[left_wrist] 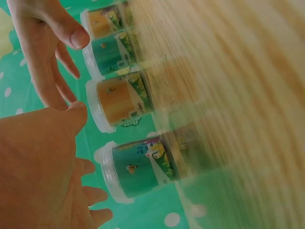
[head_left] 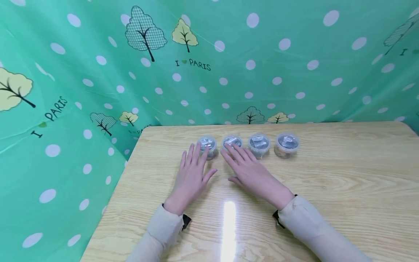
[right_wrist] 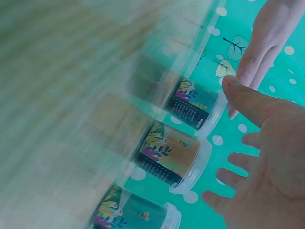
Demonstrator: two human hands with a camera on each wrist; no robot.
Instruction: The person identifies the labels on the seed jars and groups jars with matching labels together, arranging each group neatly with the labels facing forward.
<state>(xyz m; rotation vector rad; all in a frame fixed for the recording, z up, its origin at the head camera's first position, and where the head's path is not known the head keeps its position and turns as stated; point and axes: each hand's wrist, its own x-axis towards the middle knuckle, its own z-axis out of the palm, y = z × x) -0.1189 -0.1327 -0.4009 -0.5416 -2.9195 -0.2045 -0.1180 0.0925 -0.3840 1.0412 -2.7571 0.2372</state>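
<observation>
In the head view, the two hands are stretched wide above the pale wooden tabletop [head_left: 343, 182], palms down, with fingers straight and grasping nothing. The fingertips of the left hand [head_left: 191, 174] overlap a small round plastic tub with clear lid [head_left: 207, 141]. The fingertips of the right hand [head_left: 250, 173] overlap a second lidded plastic tub [head_left: 231, 139]; from this view I cannot tell if they touch. To the right of these fingertips stand a third lidded plastic tub [head_left: 259, 142] and a fourth lidded plastic tub [head_left: 287, 143], all in one row. Beyond the hands hangs a green cloth with white dots and trees [head_left: 294, 69]. Both wrists come out from pale puffy sleeves [head_left: 162, 229].

In the left wrist view, the tub nearest to the left hand looks green, and the next ones look orange, green and orange.

In the right wrist view, the right hand has its fingers apart beside the lids, and three tubs are seen, with printed plants on their sides.
</observation>
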